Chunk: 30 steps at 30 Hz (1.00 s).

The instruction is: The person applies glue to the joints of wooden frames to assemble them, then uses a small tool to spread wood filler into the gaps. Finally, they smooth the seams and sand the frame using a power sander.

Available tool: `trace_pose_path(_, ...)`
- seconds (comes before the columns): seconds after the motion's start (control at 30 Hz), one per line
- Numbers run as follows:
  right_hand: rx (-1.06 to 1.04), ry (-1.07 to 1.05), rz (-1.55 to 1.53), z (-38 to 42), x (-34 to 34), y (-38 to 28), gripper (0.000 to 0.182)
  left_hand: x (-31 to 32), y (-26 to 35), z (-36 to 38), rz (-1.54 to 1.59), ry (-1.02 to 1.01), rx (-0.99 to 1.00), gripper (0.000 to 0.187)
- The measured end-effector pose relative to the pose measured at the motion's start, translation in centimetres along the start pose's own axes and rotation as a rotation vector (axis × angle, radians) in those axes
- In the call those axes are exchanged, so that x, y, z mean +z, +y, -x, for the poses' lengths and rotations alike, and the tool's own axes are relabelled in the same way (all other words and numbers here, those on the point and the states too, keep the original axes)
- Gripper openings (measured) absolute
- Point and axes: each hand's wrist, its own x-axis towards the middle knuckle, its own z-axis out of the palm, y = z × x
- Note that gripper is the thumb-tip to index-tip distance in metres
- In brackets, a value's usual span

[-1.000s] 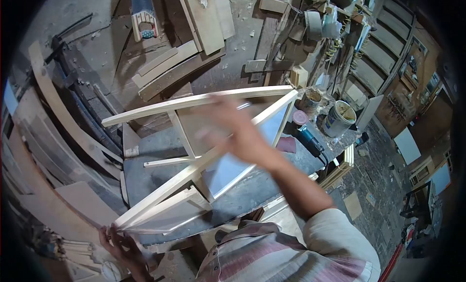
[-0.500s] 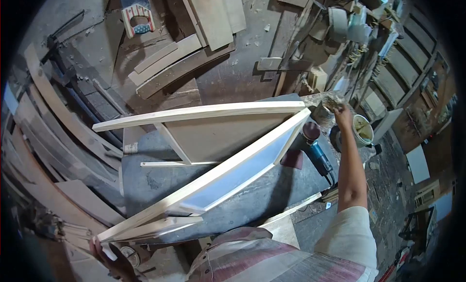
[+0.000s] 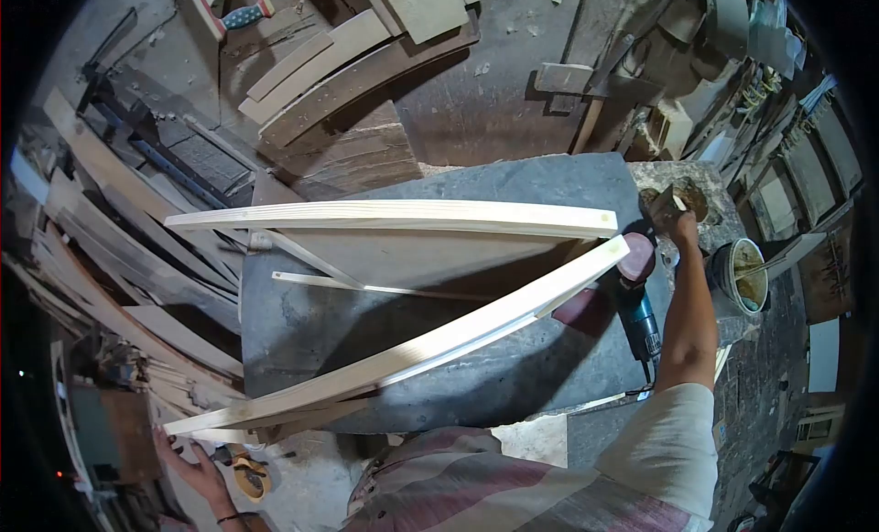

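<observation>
A wooden frame of pale curved rails [image 3: 412, 372] with a panel between them stands on the grey worktable. Its near rail runs toward my left hand [image 3: 194, 468], which is at the lower left end. The fingers there are spread, with the fingertips at the rail's tip. On the right, my right hand [image 3: 683, 228] is closed around a small brownish container [image 3: 659, 211] at the table's far right corner; its contents do not show. Beside that forearm lies a teal power sander [image 3: 638, 321] with a round pad. A dark red sanding sheet [image 3: 584, 312] lies near it.
A white bucket [image 3: 738, 277] with yellowish paste stands right of my right forearm. Curved wooden pieces [image 3: 137, 248] are stacked along the left. More boards [image 3: 366, 65] and a saw handle [image 3: 231, 5] lie beyond the grey table [image 3: 302, 340].
My view has shifted, and the frame has tipped, so its near panel shows less. My right hand now grips the container. The left hand's fingers are more spread at the rail end.
</observation>
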Motion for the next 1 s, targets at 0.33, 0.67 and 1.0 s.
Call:
trace_pose_path(0.33, -0.026, 0.168, -0.31, 3.5, -11.8, -1.8, 0.051, 1.9, -0.4, 0.2, 0.1, 0.063, -0.001, 0.063)
trace_pose_path(0.67, -0.396, -0.111, -0.48, 31.0, -26.9, -11.1, 0.048, 3.9, 0.8, 0.2, 0.268, 0.171, -0.028, 0.065)
trace_pose_path(1.0, -0.346, -0.452, -0.39, 44.2, -17.2, -18.9, 0.028, 4.3, 0.8, 0.1, 0.314, 0.171, -0.042, 0.062)
